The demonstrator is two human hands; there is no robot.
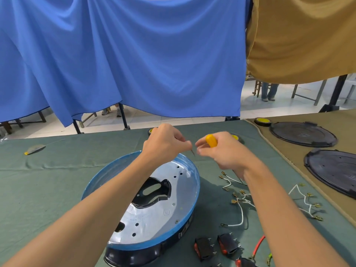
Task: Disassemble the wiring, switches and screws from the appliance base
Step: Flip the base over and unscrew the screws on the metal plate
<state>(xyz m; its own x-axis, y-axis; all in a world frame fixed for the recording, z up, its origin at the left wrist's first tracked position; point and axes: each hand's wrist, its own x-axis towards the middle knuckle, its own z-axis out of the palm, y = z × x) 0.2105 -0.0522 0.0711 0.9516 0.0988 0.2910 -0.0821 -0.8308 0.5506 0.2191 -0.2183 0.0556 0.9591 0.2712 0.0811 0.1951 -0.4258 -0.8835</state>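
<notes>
There is only a narrow gap between the left fingers [185,145] and right fingers [199,146], crossed by a thin metal piece [192,152] that the left ones pinch; the right ones wrap a screwdriver [211,140]. Below them the appliance base [115,168] bars low passage. Left of the fingers lies open desk [57,180]. Right and nearer, loose wires [241,211] and switches [204,245] clutter it; a blue curtain [134,64] hangs beyond.

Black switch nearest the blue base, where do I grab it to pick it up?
Take the black switch by its plastic body, coming down from above with fingers on its near and far ends. Its metal prongs stick out on the right, toward the second switch, so a pinch across left and right would likely catch them.
</notes>
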